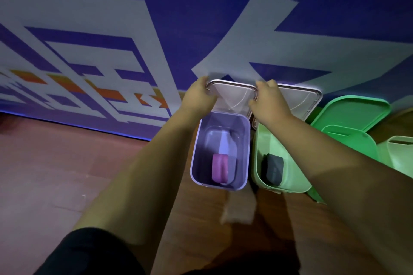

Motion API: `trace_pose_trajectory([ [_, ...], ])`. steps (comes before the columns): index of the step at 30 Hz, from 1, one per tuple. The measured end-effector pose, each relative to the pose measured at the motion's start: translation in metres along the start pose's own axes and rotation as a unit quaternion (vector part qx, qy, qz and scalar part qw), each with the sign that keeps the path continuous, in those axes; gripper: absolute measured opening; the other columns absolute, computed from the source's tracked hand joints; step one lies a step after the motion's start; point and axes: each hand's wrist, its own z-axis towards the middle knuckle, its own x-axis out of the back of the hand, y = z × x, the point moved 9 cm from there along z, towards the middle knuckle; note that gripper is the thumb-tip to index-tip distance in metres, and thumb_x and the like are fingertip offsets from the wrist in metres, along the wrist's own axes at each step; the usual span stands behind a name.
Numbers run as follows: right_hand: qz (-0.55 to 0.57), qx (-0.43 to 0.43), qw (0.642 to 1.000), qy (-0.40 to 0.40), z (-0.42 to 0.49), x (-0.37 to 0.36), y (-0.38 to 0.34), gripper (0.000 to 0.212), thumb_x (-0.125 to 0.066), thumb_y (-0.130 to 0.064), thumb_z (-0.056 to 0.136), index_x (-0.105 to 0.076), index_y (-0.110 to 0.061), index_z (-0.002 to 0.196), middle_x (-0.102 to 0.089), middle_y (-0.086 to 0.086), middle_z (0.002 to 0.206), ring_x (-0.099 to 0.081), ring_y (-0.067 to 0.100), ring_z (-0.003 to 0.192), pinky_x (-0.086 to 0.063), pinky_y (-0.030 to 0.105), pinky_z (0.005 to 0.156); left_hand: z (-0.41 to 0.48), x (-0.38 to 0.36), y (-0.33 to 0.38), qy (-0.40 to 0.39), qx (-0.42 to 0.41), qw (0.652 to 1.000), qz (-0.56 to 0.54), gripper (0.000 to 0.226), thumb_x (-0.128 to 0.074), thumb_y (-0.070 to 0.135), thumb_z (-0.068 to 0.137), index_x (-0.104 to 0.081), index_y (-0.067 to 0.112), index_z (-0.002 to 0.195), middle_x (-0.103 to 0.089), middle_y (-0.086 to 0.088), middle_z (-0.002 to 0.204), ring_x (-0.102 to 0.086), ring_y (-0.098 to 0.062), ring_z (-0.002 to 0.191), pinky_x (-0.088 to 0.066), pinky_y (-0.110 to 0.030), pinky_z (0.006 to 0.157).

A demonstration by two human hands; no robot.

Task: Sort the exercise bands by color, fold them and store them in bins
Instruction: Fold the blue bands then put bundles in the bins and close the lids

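Head camera: a person's two bare arms reach forward over a row of storage bins set on a reddish wooden floor (55, 163) at the foot of a blue wall banner (201, 6) printed with large white shapes and orange patches. Left hand (200, 94) and right hand (269, 98) each curl their fingers over an upper corner of a pale lid (232, 96), gripping it from either side and holding it tilted just behind an open purple bin (197, 152). A folded purple band (220, 168) lies on that bin's bottom, toward its near end. Just beside it to the right, a light green bin (257, 158) holds a folded dark band (273, 169), also at the near end. A second pale lid (299, 100) leans against the banner behind the right hand. Further right, a bright green lid (350, 111) is propped behind a darker green bin (350, 136), with a pale bin (400, 154) at the frame's edge; what those two hold cannot be seen. A black sleeve (89, 252) shows on the left upper arm.
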Motion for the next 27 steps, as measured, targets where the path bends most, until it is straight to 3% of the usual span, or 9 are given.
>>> trace_pose_trajectory([
  [2,-0.001,0.003,1.0,0.007,-0.005,-0.001,0.005,0.021,-0.062,-0.015,0.1,-0.064,-0.008,0.12,-0.052,0.016,0.125,-0.063,0.038,0.099,-0.054,0.041,0.09,-0.008,0.001,0.002,0.003,-0.019,1.0,-0.005,0.056,-0.063,0.015,0.099,-0.05,0.017,0.154,-0.063,-0.007,0.142,-0.064,-0.026,0.123,-0.054,-0.04,0.107],
  [5,0.032,0.004,0.999,0.016,-0.015,-0.003,0.012,0.022,-0.061,-0.017,0.106,-0.074,-0.009,0.121,-0.052,0.013,0.122,-0.06,0.031,0.097,-0.046,0.031,0.086,-0.025,0.001,0.003,0.008,-0.036,0.999,-0.03,0.054,-0.06,0.01,0.099,-0.054,0.018,0.152,-0.063,-0.005,0.142,-0.063,-0.022,0.125,-0.052,-0.034,0.107],
  [8,0.076,0.027,0.996,0.044,-0.031,0.006,0.007,0.019,-0.064,-0.018,0.105,-0.079,-0.015,0.115,-0.052,0.006,0.109,-0.059,0.027,0.093,-0.04,0.027,0.081,-0.043,0.009,0.0,0.042,-0.033,0.996,-0.069,0.049,-0.059,0.012,0.097,-0.06,0.021,0.145,-0.063,-0.003,0.137,-0.064,-0.018,0.121,-0.053,-0.038,0.109],
  [10,0.083,0.051,0.994,0.055,-0.048,0.014,0.0,0.016,-0.067,-0.019,0.103,-0.079,-0.017,0.114,-0.055,0.005,0.107,-0.058,0.024,0.093,-0.038,0.026,0.08,-0.058,0.017,-0.003,0.065,-0.028,0.994,-0.085,0.041,-0.058,0.019,0.098,-0.063,0.023,0.139,-0.063,0.0,0.133,-0.065,-0.016,0.116,-0.056,-0.037,0.104],
  [14,0.099,0.099,0.99,0.032,-0.091,0.015,-0.011,0.017,-0.071,-0.019,0.099,-0.08,-0.02,0.113,-0.065,0.004,0.107,-0.061,0.022,0.094,-0.04,0.026,0.082,-0.099,0.03,-0.015,0.089,-0.019,0.991,-0.1,0.026,-0.065,0.032,0.099,-0.066,0.027,0.124,-0.068,0.005,0.117,-0.067,-0.006,0.098,-0.052,-0.019,0.077],
  [19,0.097,0.142,0.985,-0.028,-0.154,-0.016,-0.009,0.016,-0.073,-0.017,0.095,-0.077,-0.026,0.107,-0.064,-0.005,0.107,-0.063,0.02,0.099,-0.05,0.033,0.088,-0.152,0.016,-0.05,0.048,0.012,0.999,-0.015,0.03,-0.074,0.026,0.09,-0.063,0.02,0.117,-0.061,0.005,0.113,-0.062,-0.01,0.097,-0.047,-0.02,0.073],
  [21,0.078,0.135,0.987,-0.04,-0.17,-0.029,-0.004,0.017,-0.074,-0.018,0.094,-0.076,-0.028,0.107,-0.063,-0.007,0.111,-0.063,0.02,0.104,-0.051,0.034,0.088,-0.17,0.003,-0.066,0.029,-0.003,0.999,0.034,0.032,-0.079,0.022,0.087,-0.061,0.021,0.113,-0.057,0.005,0.118,-0.061,-0.012,0.102,-0.046,-0.015,0.078],
  [24,0.026,0.136,0.989,-0.056,-0.188,-0.047,0.002,0.018,-0.076,-0.019,0.093,-0.075,-0.029,0.108,-0.061,-0.012,0.114,-0.058,0.018,0.108,-0.037,0.027,0.081,-0.189,-0.022,-0.087,-0.011,-0.047,0.993,0.107,0.043,-0.086,0.017,0.085,-0.062,0.013,0.119,-0.052,-0.002,0.138,-0.057,-0.017,0.117,-0.039,-0.006,0.092],
  [27,-0.003,0.146,0.986,-0.075,-0.202,-0.06,0.005,0.017,-0.075,-0.022,0.095,-0.074,-0.029,0.11,-0.058,-0.014,0.115,-0.055,0.017,0.108,-0.039,0.027,0.078,-0.2,-0.037,-0.101,-0.026,-0.047,0.988,0.144,0.04,-0.082,0.014,0.089,-0.061,0.01,0.123,-0.046,-0.006,0.15,-0.057,-0.022,0.124,-0.04,-0.018,0.104],
])
